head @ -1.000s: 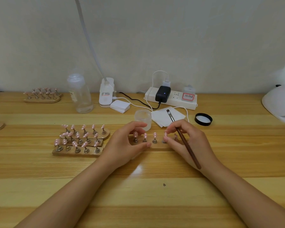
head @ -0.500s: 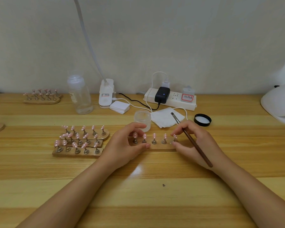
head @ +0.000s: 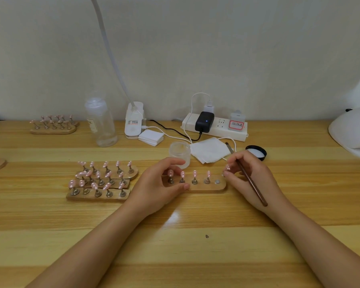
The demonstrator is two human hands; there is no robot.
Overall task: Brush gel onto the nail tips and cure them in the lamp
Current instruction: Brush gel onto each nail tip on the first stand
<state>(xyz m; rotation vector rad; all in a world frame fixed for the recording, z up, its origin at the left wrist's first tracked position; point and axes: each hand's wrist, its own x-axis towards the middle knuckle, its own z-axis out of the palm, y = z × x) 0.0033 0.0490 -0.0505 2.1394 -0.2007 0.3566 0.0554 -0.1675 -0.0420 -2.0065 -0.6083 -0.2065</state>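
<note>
Hands at the middle of the wooden table (head: pixel 175 235), both working one wooden holder strip (head: pixel 213 187). The left hand (head: pixel 156 188) curls round the strip's left end, thumb on the near edge, forefinger arched over the back. Four pink nail tips (head: pixel 195 174) stand on their little metal stems along the strip; the socket at its right end (head: pixel 217 181) is bare. The right hand (head: pixel 252 177) sits just off that end, fingertips pinching a fifth pink nail tip (head: pixel 228 168) on its stem, lifted clear of the strip. The same hand carries the brush (head: pixel 250 179), its dark handle lying across the fingers and down toward the wrist, bristle end pointing back near the white tissue (head: pixel 210 150). Just behind the left hand stands the open gel jar (head: pixel 179 151); its black lid (head: pixel 256 152) lies behind the right hand. Left of the action, three more strips of pink tips (head: pixel 101 181) are packed together. The white curing lamp (head: pixel 353 134) waits at the far right edge, well apart.
</note>
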